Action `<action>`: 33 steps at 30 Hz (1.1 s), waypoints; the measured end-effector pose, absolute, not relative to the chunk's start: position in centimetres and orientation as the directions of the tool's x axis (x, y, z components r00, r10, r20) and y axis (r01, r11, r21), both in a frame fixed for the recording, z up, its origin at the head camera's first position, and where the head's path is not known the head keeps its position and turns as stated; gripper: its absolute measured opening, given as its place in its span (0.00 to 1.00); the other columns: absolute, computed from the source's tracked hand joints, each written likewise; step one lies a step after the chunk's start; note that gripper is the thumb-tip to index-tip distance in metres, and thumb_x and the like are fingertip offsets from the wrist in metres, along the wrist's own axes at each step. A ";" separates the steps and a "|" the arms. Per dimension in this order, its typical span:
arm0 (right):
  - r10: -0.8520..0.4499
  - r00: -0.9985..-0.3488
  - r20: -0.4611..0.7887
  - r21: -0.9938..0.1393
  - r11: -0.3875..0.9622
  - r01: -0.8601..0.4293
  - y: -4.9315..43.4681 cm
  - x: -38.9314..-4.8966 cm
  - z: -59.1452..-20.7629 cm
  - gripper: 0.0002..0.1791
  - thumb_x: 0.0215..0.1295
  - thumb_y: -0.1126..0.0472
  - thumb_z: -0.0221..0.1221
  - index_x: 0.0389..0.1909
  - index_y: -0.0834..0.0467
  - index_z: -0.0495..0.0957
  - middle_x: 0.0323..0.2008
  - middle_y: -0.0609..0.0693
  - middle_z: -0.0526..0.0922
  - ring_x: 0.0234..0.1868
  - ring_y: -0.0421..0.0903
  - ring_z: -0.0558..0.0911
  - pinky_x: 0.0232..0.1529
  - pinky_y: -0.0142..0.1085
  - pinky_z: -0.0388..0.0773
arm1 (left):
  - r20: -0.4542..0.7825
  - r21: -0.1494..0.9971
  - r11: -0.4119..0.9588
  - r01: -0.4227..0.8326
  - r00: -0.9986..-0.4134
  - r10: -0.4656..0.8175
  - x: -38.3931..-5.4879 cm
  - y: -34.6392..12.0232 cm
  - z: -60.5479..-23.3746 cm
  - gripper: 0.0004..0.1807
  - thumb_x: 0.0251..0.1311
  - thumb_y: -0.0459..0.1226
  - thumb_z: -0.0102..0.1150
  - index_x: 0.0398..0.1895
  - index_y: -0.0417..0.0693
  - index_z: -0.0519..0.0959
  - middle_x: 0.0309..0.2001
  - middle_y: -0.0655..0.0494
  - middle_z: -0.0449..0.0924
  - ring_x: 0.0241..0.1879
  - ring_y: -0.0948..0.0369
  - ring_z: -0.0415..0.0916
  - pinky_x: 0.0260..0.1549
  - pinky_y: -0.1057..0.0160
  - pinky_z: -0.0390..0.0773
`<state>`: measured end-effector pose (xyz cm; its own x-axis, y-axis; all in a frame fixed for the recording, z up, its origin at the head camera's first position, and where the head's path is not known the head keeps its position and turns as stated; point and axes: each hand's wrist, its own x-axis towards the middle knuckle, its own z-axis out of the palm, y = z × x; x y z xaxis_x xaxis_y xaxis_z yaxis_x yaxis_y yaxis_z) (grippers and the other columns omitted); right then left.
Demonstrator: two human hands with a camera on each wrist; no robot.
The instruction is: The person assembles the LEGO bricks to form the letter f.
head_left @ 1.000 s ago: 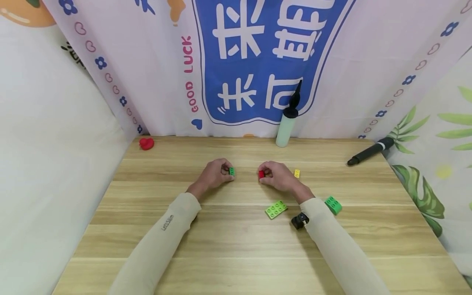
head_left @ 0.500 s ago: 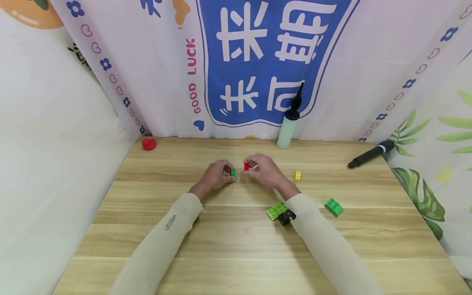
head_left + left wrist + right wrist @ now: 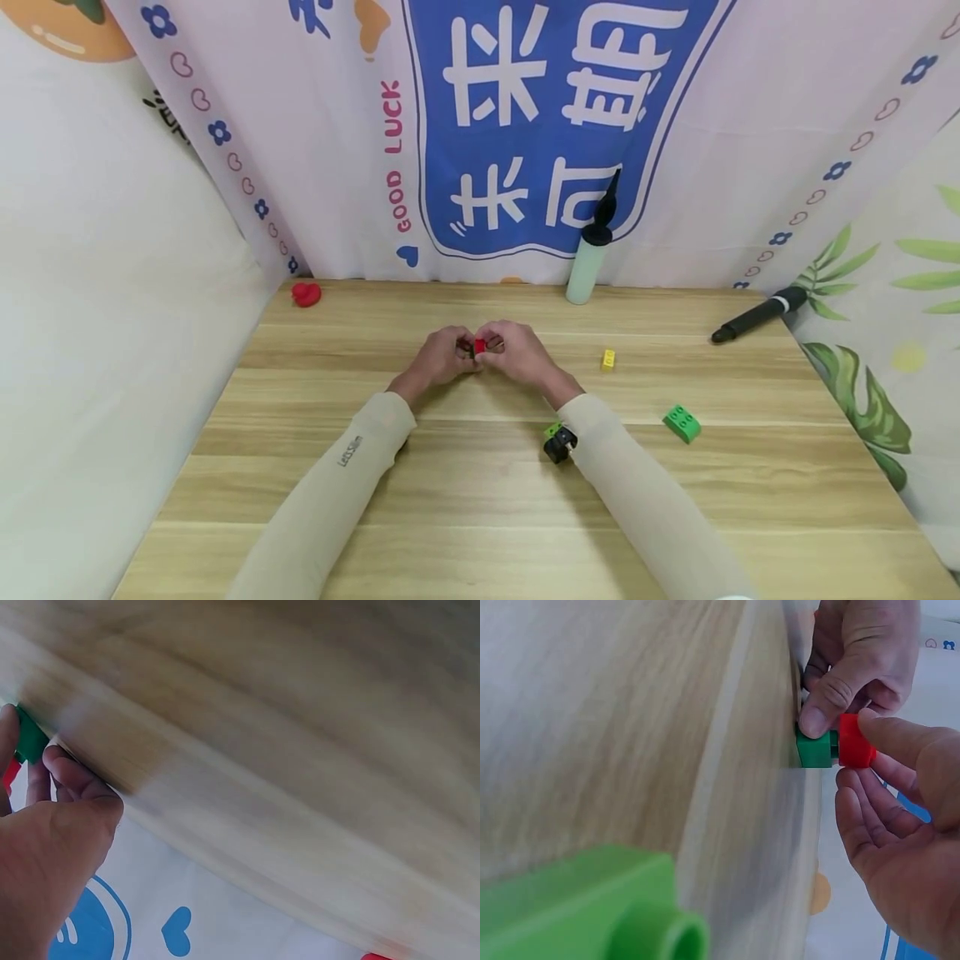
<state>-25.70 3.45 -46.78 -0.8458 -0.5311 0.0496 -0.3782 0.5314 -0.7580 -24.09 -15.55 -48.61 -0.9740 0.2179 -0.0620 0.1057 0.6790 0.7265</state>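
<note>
In the head view my hands meet above the middle of the table. My left hand (image 3: 437,354) pinches a small green toy brick (image 3: 814,750), its thumb lying across the side in the right wrist view. Between the thumb and fingers of my right hand (image 3: 519,354) is a small red toy brick (image 3: 480,346). The red one stands directly over the green one's studs, and a stud still shows in the narrow gap between them. From the head, the green brick is mostly hidden behind the red one and the fingers.
A light green brick (image 3: 552,430) lies partly hidden by the black wrist camera (image 3: 558,447). To the right are a yellow brick (image 3: 608,360) and a larger green brick (image 3: 682,423). Farther out stand a hand pump (image 3: 585,271), a black cylindrical tool (image 3: 757,315) and a red rubber duck (image 3: 306,294).
My right hand has carried the red brick leftward, up to the green one in my left hand. The left hand has stayed nearly in place. The head view has shifted slightly.
</note>
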 end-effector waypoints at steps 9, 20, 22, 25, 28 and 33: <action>-0.519 -0.853 0.061 -0.757 0.533 -0.378 3.4 -25.7 -47.2 0.16 0.69 0.63 0.72 0.56 0.60 0.86 0.52 0.56 0.89 0.53 0.50 0.88 0.57 0.42 0.86 | -0.079 0.732 0.675 0.094 -0.972 0.221 -23.9 -15.4 -48.6 0.17 0.62 0.35 0.78 0.51 0.39 0.85 0.50 0.44 0.87 0.46 0.55 0.83 0.53 0.57 0.85; -0.515 -0.855 0.066 -0.766 0.523 -0.374 3.1 -25.8 -47.3 0.16 0.68 0.63 0.73 0.55 0.60 0.87 0.51 0.57 0.89 0.52 0.50 0.88 0.56 0.40 0.87 | -0.060 0.717 0.687 0.114 -0.973 0.224 -23.7 -15.5 -48.5 0.16 0.61 0.35 0.79 0.47 0.40 0.85 0.48 0.44 0.87 0.45 0.55 0.82 0.51 0.58 0.83; -0.517 -0.853 0.068 -0.765 0.522 -0.378 3.2 -25.8 -47.3 0.16 0.68 0.63 0.73 0.55 0.60 0.88 0.52 0.57 0.89 0.52 0.50 0.88 0.56 0.39 0.87 | -0.052 0.716 0.687 0.124 -0.972 0.229 -23.7 -15.5 -48.5 0.15 0.61 0.35 0.79 0.47 0.40 0.85 0.48 0.44 0.87 0.45 0.55 0.82 0.51 0.58 0.83; -0.518 -0.852 0.075 -0.768 0.515 -0.381 3.3 -25.8 -47.3 0.16 0.68 0.63 0.73 0.55 0.60 0.88 0.52 0.57 0.89 0.52 0.50 0.89 0.56 0.39 0.87 | -0.039 0.716 0.685 0.135 -0.972 0.233 -23.7 -15.5 -48.6 0.15 0.60 0.35 0.80 0.46 0.39 0.85 0.48 0.44 0.87 0.45 0.56 0.82 0.51 0.58 0.84; -0.510 -0.856 0.080 -0.784 0.498 -0.370 3.4 -25.8 -47.3 0.16 0.67 0.64 0.74 0.55 0.60 0.89 0.53 0.57 0.90 0.52 0.50 0.90 0.56 0.40 0.87 | -0.034 0.716 0.683 0.142 -0.971 0.237 -23.8 -15.5 -48.7 0.14 0.61 0.35 0.79 0.46 0.39 0.85 0.48 0.44 0.87 0.45 0.56 0.83 0.52 0.58 0.84; -0.501 -0.863 0.069 -0.807 0.481 -0.343 3.4 -25.8 -47.3 0.17 0.67 0.64 0.74 0.55 0.60 0.89 0.54 0.57 0.90 0.53 0.50 0.90 0.57 0.41 0.87 | -0.041 0.710 0.691 0.138 -0.971 0.236 -23.8 -15.4 -48.7 0.14 0.62 0.35 0.79 0.46 0.40 0.86 0.48 0.45 0.86 0.46 0.55 0.81 0.53 0.58 0.84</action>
